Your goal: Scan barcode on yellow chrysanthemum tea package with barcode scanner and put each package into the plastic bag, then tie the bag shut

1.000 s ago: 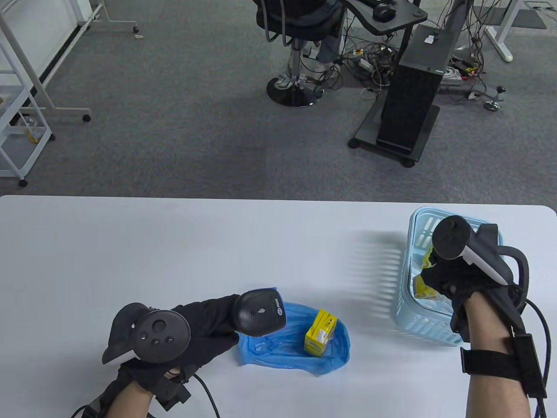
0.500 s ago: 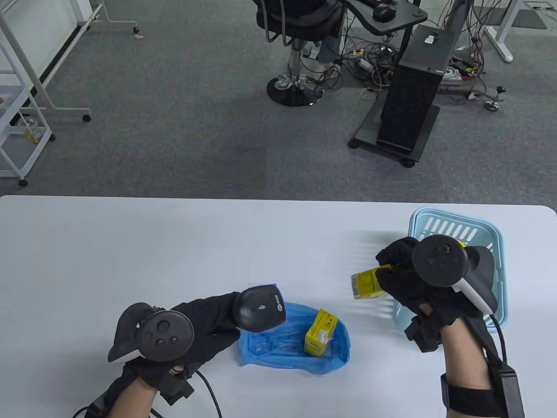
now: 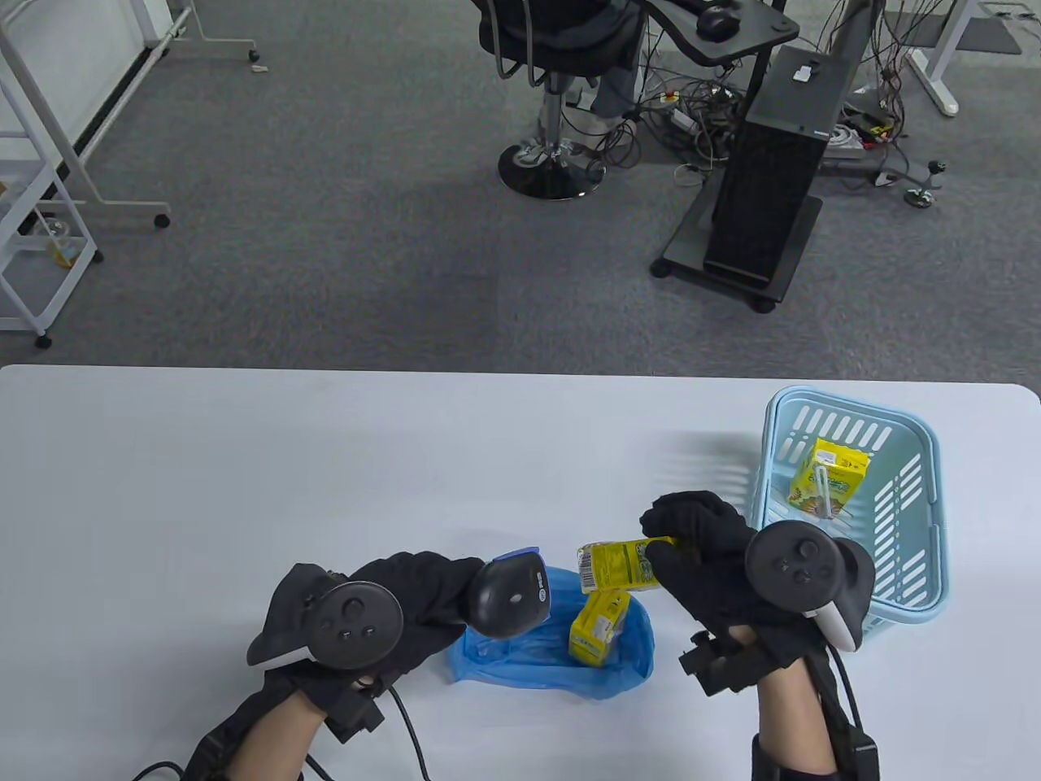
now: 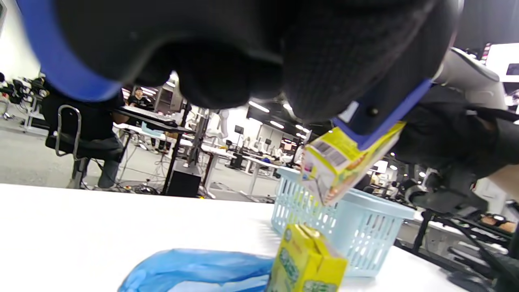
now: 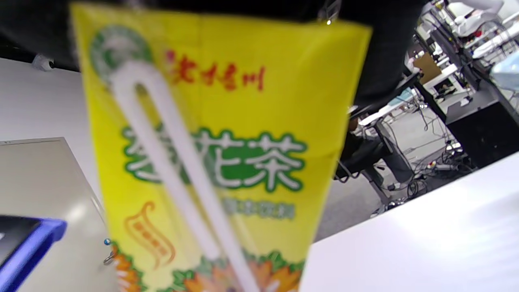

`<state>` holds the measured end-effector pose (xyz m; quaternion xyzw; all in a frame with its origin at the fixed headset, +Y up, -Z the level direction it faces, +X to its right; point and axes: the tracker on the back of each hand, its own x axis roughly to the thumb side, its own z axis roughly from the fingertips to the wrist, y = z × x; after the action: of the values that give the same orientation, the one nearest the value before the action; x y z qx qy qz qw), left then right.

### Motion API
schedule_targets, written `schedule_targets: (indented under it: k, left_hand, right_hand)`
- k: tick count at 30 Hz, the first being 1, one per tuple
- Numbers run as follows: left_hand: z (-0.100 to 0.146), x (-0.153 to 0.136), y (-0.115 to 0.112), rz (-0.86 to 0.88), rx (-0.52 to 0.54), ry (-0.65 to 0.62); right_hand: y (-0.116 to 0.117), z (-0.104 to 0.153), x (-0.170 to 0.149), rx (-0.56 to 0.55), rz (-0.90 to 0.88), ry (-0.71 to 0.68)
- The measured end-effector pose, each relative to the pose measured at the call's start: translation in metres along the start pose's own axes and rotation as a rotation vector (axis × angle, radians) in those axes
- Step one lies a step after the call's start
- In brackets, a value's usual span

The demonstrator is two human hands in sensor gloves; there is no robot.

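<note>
Table view, held carton: yellow tea package [image 3: 616, 565], lying sideways in the air above the bag, gripped at its right end by the right hand [image 3: 709, 561], fingers curled round it.
Table view, scanner: barcode scanner [image 3: 512, 598] clasped in the left hand [image 3: 407, 606], head turned toward the held carton, close beside it.
Table view, bag: blue plastic bag [image 3: 529, 663] flat on the white surface [image 3: 325, 464]; one bagged carton [image 3: 598, 626] upright at its mouth.
Table view, stock: one remaining carton [image 3: 828, 477] inside the light-blue basket [image 3: 915, 561], well apart from the bag.
Left wrist view: barcode end of held carton [image 4: 344, 162] just under the scanner's blue rim [image 4: 381, 129]; basket behind; bag film limp and thin.
Right wrist view: carton face [image 5: 227, 162] close and blurred, straw [image 5: 182, 174] stuck diagonally on it.
Handling, judged: small, light, stiff-walled box, glossy hence somewhat slippery, dents under hard squeeze; best pinched across the broad faces, clear of barcode and straw.
Bag, judged: soft, shapeless, best taken by the rim.
</note>
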<state>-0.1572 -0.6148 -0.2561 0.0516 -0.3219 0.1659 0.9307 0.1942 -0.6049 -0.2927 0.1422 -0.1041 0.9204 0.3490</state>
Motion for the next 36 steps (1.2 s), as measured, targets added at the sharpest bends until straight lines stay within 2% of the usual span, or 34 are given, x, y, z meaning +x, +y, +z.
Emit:
schedule_targets:
  k: [3, 13, 18, 30, 32, 36]
  left_hand:
    - [-0.003, 0.000, -0.008, -0.022, -0.028, 0.027]
    - [-0.008, 0.008, -0.025, -0.089, -0.048, 0.007]
    - [-0.009, 0.012, -0.027, -0.146, -0.074, 0.007]
    - [-0.009, 0.008, -0.028, -0.120, -0.092, 0.034]
    - [-0.010, 0.007, -0.028, -0.127, -0.129, 0.042]
    - [-0.009, 0.005, -0.026, -0.117, -0.098, 0.064]
  right_hand:
    - [0.011, 0.001, -0.006, 0.013, 0.037, 0.005]
    - [0.012, 0.000, 0.003, -0.010, -0.015, -0.028]
    - [0.019, -0.001, 0.003, -0.002, -0.007, -0.031]
    - [0.026, -0.002, 0.017, -0.001, -0.013, -0.074]
    - [0.027, -0.002, 0.016, 0.001, -0.010, -0.074]
    - [0.026, -0.002, 0.017, -0.001, 0.000, -0.074]
